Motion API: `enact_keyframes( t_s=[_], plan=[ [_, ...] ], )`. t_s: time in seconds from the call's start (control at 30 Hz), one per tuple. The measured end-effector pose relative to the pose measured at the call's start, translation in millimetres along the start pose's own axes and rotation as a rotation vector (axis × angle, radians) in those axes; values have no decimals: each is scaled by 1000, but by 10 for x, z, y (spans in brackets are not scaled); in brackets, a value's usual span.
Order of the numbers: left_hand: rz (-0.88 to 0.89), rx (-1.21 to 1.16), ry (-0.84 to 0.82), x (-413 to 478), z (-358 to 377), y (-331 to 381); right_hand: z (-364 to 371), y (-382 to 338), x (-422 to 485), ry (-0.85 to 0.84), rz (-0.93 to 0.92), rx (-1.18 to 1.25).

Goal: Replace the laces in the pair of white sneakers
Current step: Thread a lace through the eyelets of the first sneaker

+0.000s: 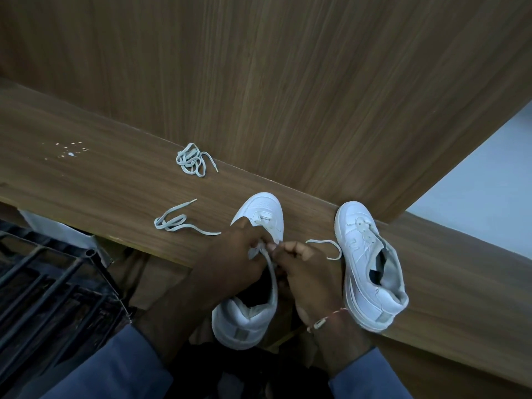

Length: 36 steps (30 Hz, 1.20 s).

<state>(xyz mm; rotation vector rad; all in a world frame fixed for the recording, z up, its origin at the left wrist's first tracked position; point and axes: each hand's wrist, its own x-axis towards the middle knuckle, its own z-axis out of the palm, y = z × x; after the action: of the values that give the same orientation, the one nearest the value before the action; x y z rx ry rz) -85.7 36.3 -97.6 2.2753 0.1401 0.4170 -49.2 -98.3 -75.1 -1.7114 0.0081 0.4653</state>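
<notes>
The left hand (230,254) and right hand (305,266) both pinch a grey lace (271,273) with curled fingers over the middle sneaker (260,207), whose heel overhangs the wooden ledge (86,180). The second sneaker (371,286) lies just right of it. A bundled lace (190,161) and a loose lace (175,221) lie to the left.

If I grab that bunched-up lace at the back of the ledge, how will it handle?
Probably floppy: the bunched lace lies in loose, tangled loops, so it would likely sag and partly unravel when lifted. It looks thin and flat, so likely very light. Pushed along the wooden ledge, it should slide or bunch rather than roll.
</notes>
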Motion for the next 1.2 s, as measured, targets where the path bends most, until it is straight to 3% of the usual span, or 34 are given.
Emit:
enact_keyframes(
  t_s=[0.2, 0.37, 0.53, 0.83, 0.9, 1.0, 1.07, 1.13, 1.2],
  plan=[
    [-37, -13, 3, -25, -32, 58, -8, -38, -20, -19, -58, 171],
    [-66, 166, -7, 3, 5, 137, 41, -73, -53, 10, -33, 236],
    [-67, 194, -7, 10, 34, 177, -156, -222, 58, 23, 24, 542],
    [-74, 198, 22, -3, 34, 171, -966, -474, 168, 288, 29, 840],
    [-60, 218, 30, -8, 55, 174, -930, -416, 146, 335, 2, 648],
    [-43, 216, 22, -12, 64, 179, -708, -307, 18, 534, -346, -122],
    [-45, 226, 2, -22, 56, 184, -510, -317, -67, 326, -583, -503],
    [-40, 224, 9, -25, 56, 196, -385, -225, -52, 22, -616, -851],
    [-49, 211, 29, -28, 55, 200, -340, -44, 7, -124, -551, -1039]
  ],
)
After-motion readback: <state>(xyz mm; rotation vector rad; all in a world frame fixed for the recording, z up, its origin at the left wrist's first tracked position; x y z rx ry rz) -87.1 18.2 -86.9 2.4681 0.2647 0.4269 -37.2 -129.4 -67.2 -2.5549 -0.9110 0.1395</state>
